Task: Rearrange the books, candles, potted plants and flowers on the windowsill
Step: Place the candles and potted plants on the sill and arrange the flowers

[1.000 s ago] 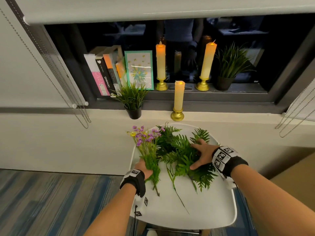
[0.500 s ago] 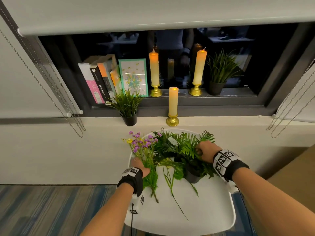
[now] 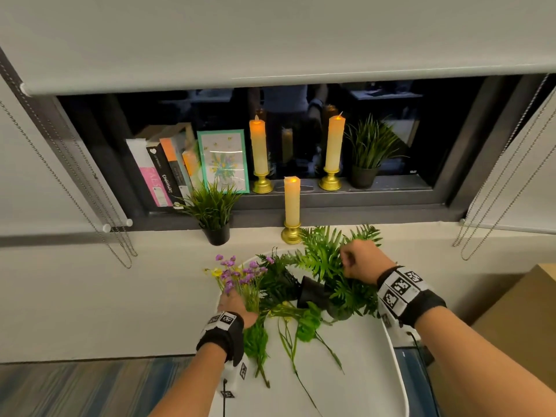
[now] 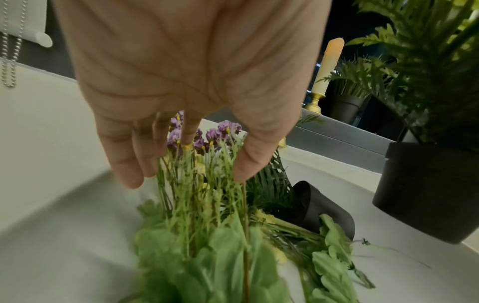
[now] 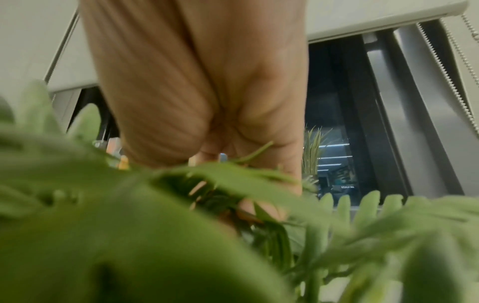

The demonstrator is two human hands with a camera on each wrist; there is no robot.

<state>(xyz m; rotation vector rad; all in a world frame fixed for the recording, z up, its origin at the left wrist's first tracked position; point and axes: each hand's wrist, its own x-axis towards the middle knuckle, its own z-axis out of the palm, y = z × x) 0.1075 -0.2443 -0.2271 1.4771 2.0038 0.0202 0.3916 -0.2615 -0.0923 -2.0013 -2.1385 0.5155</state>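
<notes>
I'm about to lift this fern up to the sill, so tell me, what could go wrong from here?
The right hand grips the fern only by its fronds, so its black pot could swing or slip off. It may also knock the front candle standing close by at the sill's edge. A second pot lies tipped on the white chair among loose stems, which the lifted fern might drag along.

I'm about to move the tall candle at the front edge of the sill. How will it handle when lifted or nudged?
The front candle is tall on a small gold base, so it probably tips if nudged high up. It stands near the sill's edge, so a tip could drop it. Its smooth sides may be slippery; gripping low seems safer.
</notes>
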